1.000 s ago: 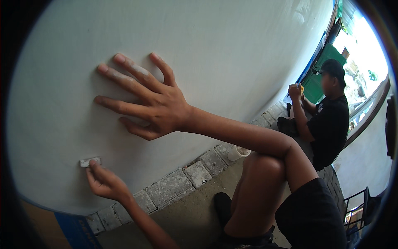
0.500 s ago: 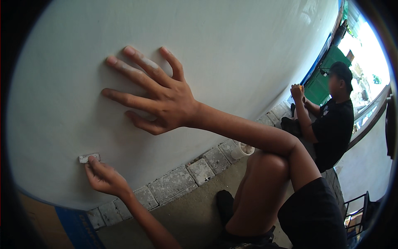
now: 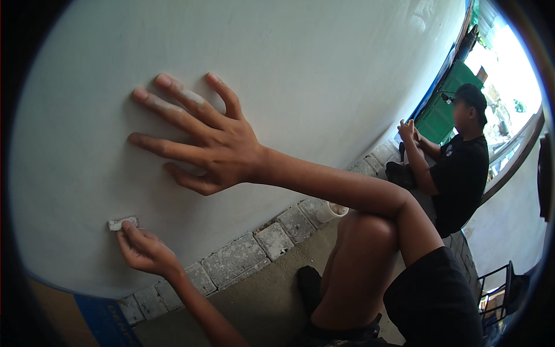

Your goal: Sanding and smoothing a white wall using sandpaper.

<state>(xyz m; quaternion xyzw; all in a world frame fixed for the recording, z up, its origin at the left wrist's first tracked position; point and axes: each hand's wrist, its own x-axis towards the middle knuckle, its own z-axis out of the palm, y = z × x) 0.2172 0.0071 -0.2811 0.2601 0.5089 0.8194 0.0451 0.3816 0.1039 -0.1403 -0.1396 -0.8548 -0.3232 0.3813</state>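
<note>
My right hand point(image 3: 211, 139) rests on a smooth whitish wall point(image 3: 312, 69), its fingers spread wide and white powder on some of them. Lower down and to the left, my left hand point(image 3: 145, 248) pinches a small, worn, whitish rectangular block point(image 3: 122, 224) between thumb and fingers. That block lies against the wall surface; the fingers behind it are partly hidden. My right forearm crosses over my bent knee point(image 3: 370, 243).
Grey paving blocks point(image 3: 237, 260) line the wall's foot, with a white cup-like container point(image 3: 332, 211) beside them. Brown and blue cardboard point(image 3: 101, 318) lies at lower left. Another person point(image 3: 462, 168) in black sits at right, near a green panel point(image 3: 442, 110) and a black metal frame point(image 3: 494, 295).
My right hand has shifted slightly left and down in the picture, still spread. My left hand and the block have hardly moved. The view has turned a little.
</note>
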